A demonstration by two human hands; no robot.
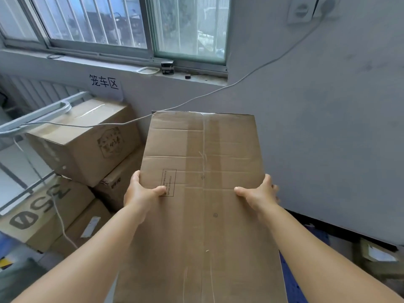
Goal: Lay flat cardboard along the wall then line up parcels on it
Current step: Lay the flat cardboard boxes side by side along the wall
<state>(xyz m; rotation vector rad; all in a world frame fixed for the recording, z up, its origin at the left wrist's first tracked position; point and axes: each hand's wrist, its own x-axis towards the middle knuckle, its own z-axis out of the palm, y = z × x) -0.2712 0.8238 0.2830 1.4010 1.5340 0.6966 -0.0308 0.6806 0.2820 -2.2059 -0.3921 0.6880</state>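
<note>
A flattened brown cardboard sheet (203, 193) fills the middle of the view, held up off the floor with its far end pointing at the grey wall (317, 127). My left hand (142, 191) grips its left edge, thumb on top. My right hand (258, 193) grips the right edge the same way. The fingers of both hands are hidden under the sheet. Stacked brown parcels (83, 138) stand to the left against the wall below the window.
A white cable (218, 90) runs from a wall socket (300, 10) down across the parcels. A metal cart frame (43, 110) juts in at left. A small parcel (380, 256) lies on the blue floor at right. A window sill (153, 72) holds small items.
</note>
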